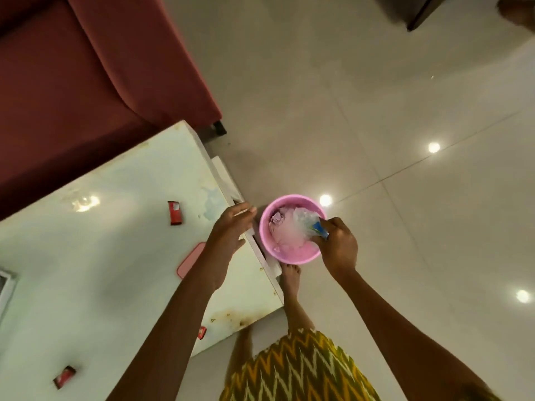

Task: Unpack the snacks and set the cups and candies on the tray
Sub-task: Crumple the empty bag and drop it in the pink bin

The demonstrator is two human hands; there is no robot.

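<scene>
A pink round bin [292,257] stands on the floor beside the table's right edge, with crumpled clear plastic wrapping [292,227] inside it. My right hand [337,244] is at the bin's right rim, shut on a blue-and-clear wrapper [318,228] that reaches into the bin. My left hand [231,227] hovers over the table's edge just left of the bin, fingers apart and holding nothing. Three small red candy packs lie on the pale table: one upper middle [175,212], one at the lower left [64,377], one partly hidden by my left forearm [201,333].
A pink flat tray [189,260] lies on the white table [101,256], partly under my left arm. A maroon sofa [86,68] stands behind the table. My bare foot [291,280] rests below the bin. Glossy tiled floor [376,111] spreads to the right.
</scene>
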